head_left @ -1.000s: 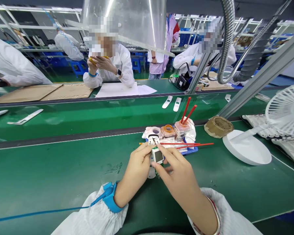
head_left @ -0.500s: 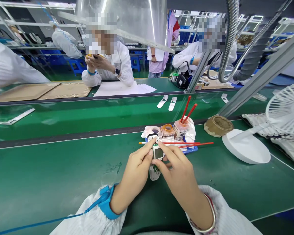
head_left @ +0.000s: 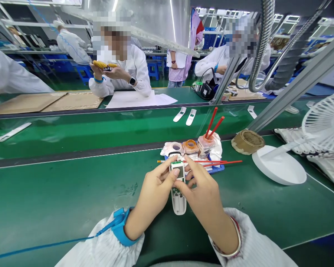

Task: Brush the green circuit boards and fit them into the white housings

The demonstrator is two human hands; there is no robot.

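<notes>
A slim white plastic housing (head_left: 179, 205) is held between my hands above the green bench, its rounded lower end toward me. Inside it lies a green circuit board with a small square dark screen (head_left: 180, 172) in a white frame. My left hand (head_left: 155, 187) is closed around the left side, its thumb on the screen's face. From the right, my right hand (head_left: 204, 189) pinches the housing's edge with thumb and fingers beside the screen. My fingers cover part of the board. A blue strap with a cord circles my left wrist.
Behind my hands, a blue tray (head_left: 215, 168) holds small jars and red-handled brushes (head_left: 214, 163). A brown tape roll (head_left: 247, 142) and white fan (head_left: 280, 167) stand right. White covers (head_left: 191, 117) lie on the green conveyor (head_left: 100, 129). Co-workers sit beyond; a metal post rises at right.
The housing's lower end now reaches nearer me and shows more fully. My left thumb has moved onto the screen. The white covers on the conveyor have shifted left.
</notes>
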